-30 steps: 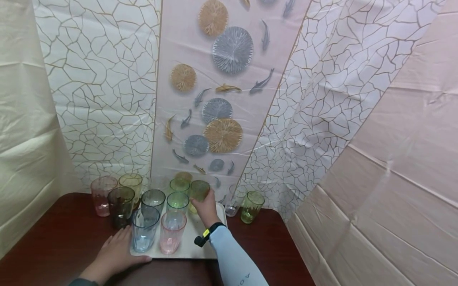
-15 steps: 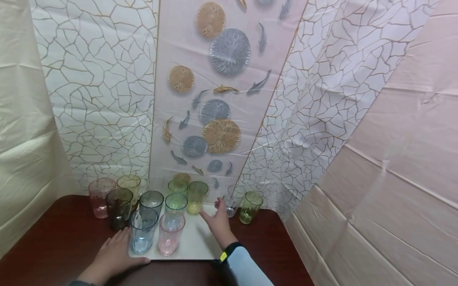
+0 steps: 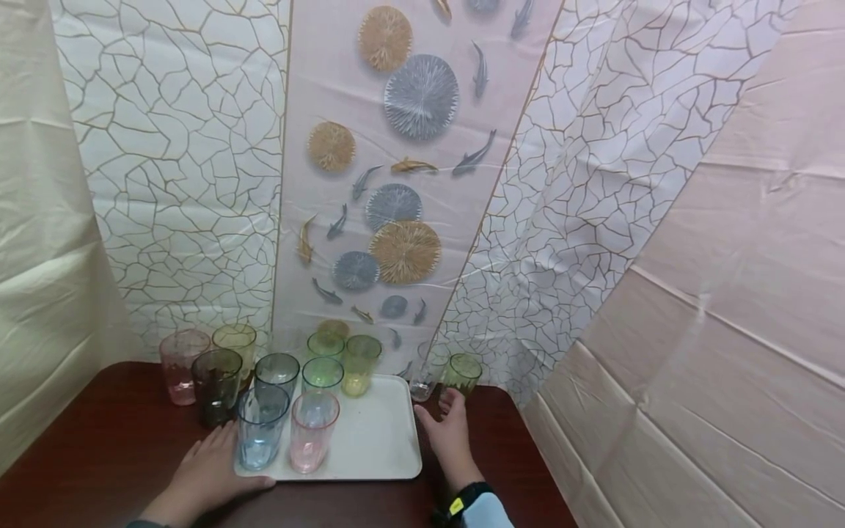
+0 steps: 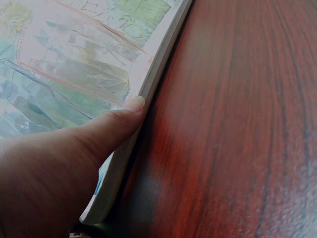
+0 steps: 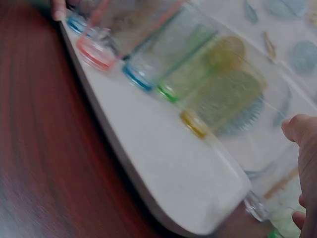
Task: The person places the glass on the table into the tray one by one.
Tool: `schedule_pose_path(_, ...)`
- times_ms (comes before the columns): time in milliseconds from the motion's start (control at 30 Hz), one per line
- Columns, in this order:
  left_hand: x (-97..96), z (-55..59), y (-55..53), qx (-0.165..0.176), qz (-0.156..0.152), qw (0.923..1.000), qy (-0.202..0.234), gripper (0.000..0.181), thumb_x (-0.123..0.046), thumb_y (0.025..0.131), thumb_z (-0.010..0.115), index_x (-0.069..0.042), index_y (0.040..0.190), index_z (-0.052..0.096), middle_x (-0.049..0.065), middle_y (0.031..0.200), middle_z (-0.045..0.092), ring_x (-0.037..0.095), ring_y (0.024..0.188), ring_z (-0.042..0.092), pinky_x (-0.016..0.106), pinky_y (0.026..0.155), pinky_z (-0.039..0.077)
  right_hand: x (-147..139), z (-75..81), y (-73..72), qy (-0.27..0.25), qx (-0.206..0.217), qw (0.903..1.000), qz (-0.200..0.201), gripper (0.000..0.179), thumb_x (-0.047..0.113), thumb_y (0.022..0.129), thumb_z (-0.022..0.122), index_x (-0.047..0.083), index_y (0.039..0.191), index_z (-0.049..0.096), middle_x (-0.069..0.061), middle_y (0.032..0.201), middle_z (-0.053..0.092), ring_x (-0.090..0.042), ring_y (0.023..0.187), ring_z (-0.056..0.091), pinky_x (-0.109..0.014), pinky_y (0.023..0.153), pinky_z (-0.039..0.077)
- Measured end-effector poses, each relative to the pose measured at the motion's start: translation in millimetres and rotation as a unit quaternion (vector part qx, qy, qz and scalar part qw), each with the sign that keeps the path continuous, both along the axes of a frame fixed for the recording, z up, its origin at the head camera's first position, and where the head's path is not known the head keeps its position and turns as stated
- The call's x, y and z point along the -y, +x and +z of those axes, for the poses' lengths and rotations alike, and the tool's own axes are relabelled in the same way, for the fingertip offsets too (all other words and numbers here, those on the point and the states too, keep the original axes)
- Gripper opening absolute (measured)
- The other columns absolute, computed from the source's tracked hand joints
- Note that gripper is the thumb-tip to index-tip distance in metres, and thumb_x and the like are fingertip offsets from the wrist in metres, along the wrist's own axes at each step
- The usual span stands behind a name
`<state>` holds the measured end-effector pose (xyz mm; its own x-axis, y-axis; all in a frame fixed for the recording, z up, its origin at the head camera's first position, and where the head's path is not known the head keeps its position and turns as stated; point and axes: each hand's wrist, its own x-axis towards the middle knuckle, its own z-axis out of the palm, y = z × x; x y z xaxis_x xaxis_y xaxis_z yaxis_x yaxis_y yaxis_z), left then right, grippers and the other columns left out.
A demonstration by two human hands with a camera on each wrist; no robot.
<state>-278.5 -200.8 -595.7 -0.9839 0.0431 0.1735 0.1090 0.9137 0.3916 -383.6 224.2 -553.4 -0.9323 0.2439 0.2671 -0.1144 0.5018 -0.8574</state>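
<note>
1. Left hand [image 3: 207,469]: fingers extended at the left side of the white tray [image 3: 379,433], thumb resting on its near edge; no glass in its hold.
2. Right hand [image 3: 450,433]: right of the tray, thumb and fingers parted, holding nothing. Fingertips overlap the near side of the green glass [image 3: 463,372]; from where I stand, contact cannot be told.
3. Green glass: upright on the dark red table [image 3: 99,455], beside the clear glass [image 3: 429,372].
4. Tray, near left: blue glass [image 3: 260,436] close to the left hand, pink glass [image 3: 313,440] to its right.
5. Behind these: grey-rimmed glass [image 3: 277,372], light green glass [image 3: 323,375] and yellow glass [image 3: 360,370]. Another green-rimmed glass [image 3: 326,345] stands farther back, base hidden.
6. Left of the tray: smoky glass [image 3: 216,385], larger pink tumbler [image 3: 183,367], yellowish tumbler [image 3: 236,339].
7. Backdrop: cloth [image 3: 370,110] patterned with fish and discs.
</note>
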Motion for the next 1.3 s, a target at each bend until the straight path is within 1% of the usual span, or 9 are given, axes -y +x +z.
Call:
schedule_pose_path(133,0.4,-0.3,-0.6,-0.001,0.001,1.0000,0.000,0.148,-0.094,0.062,0.066,0.023,0.148,0.036,0.043,0.153,0.035,0.061,0.137,0.032,0.077,0.108,0.028,-21.0,3.0,-8.1,0.001,-0.012,0.9991,-0.041,0.085,0.043,0.085,0.085,0.004,0.146,0.041,-0.019,0.133,0.054,-0.036,0.122,0.056,-0.050,0.095,0.054)
schedule_pose_path(267,1.0,-0.2,-1.6,0.005,0.001,1.0000,0.001,0.149,-0.094,0.061,0.066,0.022,0.149,0.036,0.043,0.153,0.035,0.061,0.138,0.032,0.078,0.108,0.028,-38.2,3.1,-22.7,-0.007,-0.037,0.9955,-0.086,0.080,0.037,0.083,0.087,0.003,0.140,0.042,-0.019,0.123,0.050,-0.035,0.109,0.056,-0.044,0.084,0.054)
schedule_pose_path(400,2.0,0.1,-3.7,0.012,0.002,0.9999,-0.001,0.149,-0.095,0.061,0.064,0.022,0.149,0.035,0.043,0.153,0.034,0.061,0.138,0.031,0.078,0.109,0.027,-50.9,4.3,-42.4,0.002,-0.043,0.9932,-0.108,0.089,0.037,0.080,0.089,0.001,0.143,0.038,-0.022,0.128,0.046,-0.035,0.110,0.054,-0.045,0.088,0.053)
schedule_pose_path(500,2.5,0.0,-4.7,0.014,0.003,0.9999,0.001,0.149,-0.095,0.061,0.064,0.022,0.149,0.035,0.043,0.153,0.035,0.061,0.138,0.031,0.078,0.108,0.027,-58.8,5.0,-57.8,0.008,-0.027,0.9948,-0.098,0.104,0.040,0.079,0.089,0.000,0.154,0.029,-0.026,0.140,0.041,-0.040,0.123,0.049,-0.053,0.101,0.049)
schedule_pose_path(600,2.2,-1.3,-4.6,0.014,0.002,0.9999,0.008,0.150,-0.095,0.061,0.065,0.022,0.149,0.036,0.043,0.153,0.035,0.061,0.138,0.031,0.078,0.108,0.027,-66.9,3.4,-71.6,-0.002,-0.006,0.9979,-0.064,0.117,0.044,0.081,0.087,-0.001,0.162,0.016,-0.030,0.155,0.030,-0.043,0.141,0.036,-0.057,0.115,0.037)
schedule_pose_path(733,0.9,-4.7,-3.6,0.011,-0.003,0.9998,0.014,0.149,-0.095,0.060,0.066,0.022,0.149,0.036,0.043,0.153,0.036,0.061,0.137,0.032,0.078,0.108,0.028,-75.6,-0.8,-83.5,-0.027,0.018,0.9990,-0.029,0.123,0.049,0.082,0.085,0.003,0.166,0.007,-0.029,0.166,0.018,-0.041,0.151,0.020,-0.056,0.123,0.024)
schedule_pose_path(833,0.7,-7.6,-3.5,0.010,-0.005,0.9998,0.014,0.150,-0.095,0.060,0.066,0.021,0.149,0.036,0.043,0.153,0.036,0.061,0.137,0.032,0.078,0.108,0.028,-77.6,-3.1,-86.7,-0.037,0.023,0.9989,-0.019,0.122,0.050,0.083,0.084,0.004,0.166,0.008,-0.029,0.166,0.019,-0.040,0.152,0.020,-0.056,0.123,0.024)
schedule_pose_path(1067,1.4,-10.0,-2.9,0.007,0.001,0.9999,0.007,0.152,-0.098,0.058,0.063,0.021,0.149,0.037,0.042,0.153,0.036,0.061,0.137,0.033,0.078,0.107,0.029,-75.4,-3.7,-90.0,-0.053,0.014,0.9984,-0.015,0.111,0.046,0.083,0.085,0.006,0.163,0.019,-0.027,0.160,0.033,-0.039,0.147,0.031,-0.056,0.121,0.029)
schedule_pose_path(1300,0.8,-6.4,-2.3,-0.005,0.004,1.0000,0.001,0.150,-0.096,0.059,0.065,0.022,0.148,0.038,0.043,0.152,0.037,0.061,0.137,0.034,0.077,0.107,0.030,-73.3,3.1,-84.0,-0.051,0.020,0.9984,-0.014,0.114,0.045,0.084,0.085,0.005,0.165,0.015,-0.028,0.163,0.028,-0.040,0.149,0.027,-0.057,0.122,0.027)
